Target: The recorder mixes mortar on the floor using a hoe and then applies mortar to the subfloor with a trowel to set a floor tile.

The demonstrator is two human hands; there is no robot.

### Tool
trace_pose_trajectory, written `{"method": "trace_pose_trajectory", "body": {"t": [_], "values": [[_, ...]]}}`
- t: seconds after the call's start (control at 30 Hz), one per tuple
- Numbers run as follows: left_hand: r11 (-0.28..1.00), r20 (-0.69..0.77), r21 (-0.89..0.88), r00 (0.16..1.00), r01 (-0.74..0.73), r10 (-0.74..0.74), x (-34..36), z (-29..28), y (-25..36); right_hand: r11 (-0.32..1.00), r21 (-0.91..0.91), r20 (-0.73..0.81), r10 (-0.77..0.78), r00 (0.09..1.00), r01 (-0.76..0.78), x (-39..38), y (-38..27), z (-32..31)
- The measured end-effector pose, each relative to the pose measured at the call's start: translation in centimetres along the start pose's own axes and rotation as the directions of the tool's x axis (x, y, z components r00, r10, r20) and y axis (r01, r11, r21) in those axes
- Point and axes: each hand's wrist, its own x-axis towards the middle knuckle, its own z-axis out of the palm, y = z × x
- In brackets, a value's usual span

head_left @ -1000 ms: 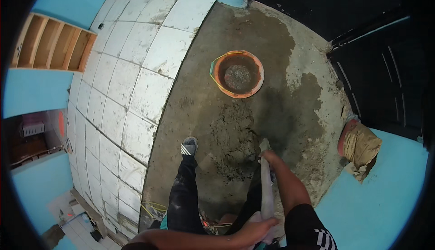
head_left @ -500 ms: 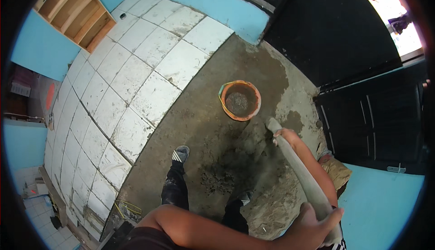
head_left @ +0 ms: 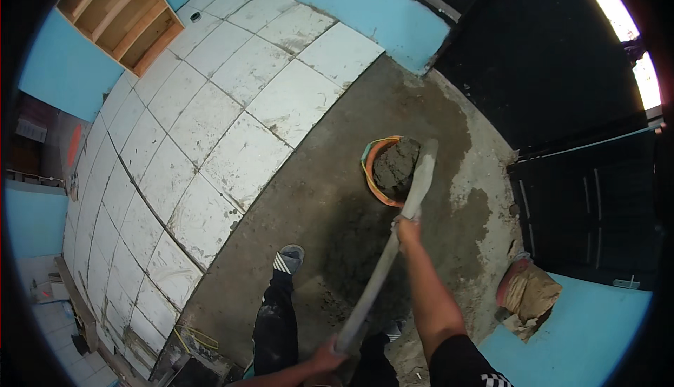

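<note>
A long, pale wooden handle, which looks like a hoe's, slants up across the view. My right hand (head_left: 408, 232) is wrapped round the handle (head_left: 375, 278) partway along it. Lower down, near my legs, my left hand (head_left: 328, 356) grips it by its rear end. The thick far end lies over the right rim of an orange bucket (head_left: 379, 192). A lump of wet grey mortar (head_left: 396, 166) shows at the bucket's mouth, beside that end. The tool's blade is hidden, and I cannot tell whether the lump rests on it or in the bucket.
More wet mortar (head_left: 358, 250) lies in shadow on the rough floor by my feet. White tiles (head_left: 232, 131) cover the left side. A torn brown sack (head_left: 533, 296) leans at the right wall, near a black door (head_left: 569, 204). A wooden shelf (head_left: 116, 11) stands far left.
The tool has swung up and left from the right side to over the bucket. Both hands went left with it. Mortar now heaps at the bucket's mouth, where its inside was visible before.
</note>
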Motion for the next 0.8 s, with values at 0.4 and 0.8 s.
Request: {"method": "trace_pose_trajectory", "body": {"t": [0.4, 0.8], "values": [[0.906, -0.286, 0.184, 0.902, 0.382, -0.323, 16.2, -3.5, -11.9, 0.92, 0.13, -0.015, 0.374, 0.927, -0.369, 6.0, 9.3, 8.2], [0.862, -0.077, 0.506, 0.994, -0.032, 0.082, 15.0, -2.6, -9.5, 0.909, 0.396, -0.308, 0.003, 0.951, 0.126, -4.1, 2.7, -2.9]]}}
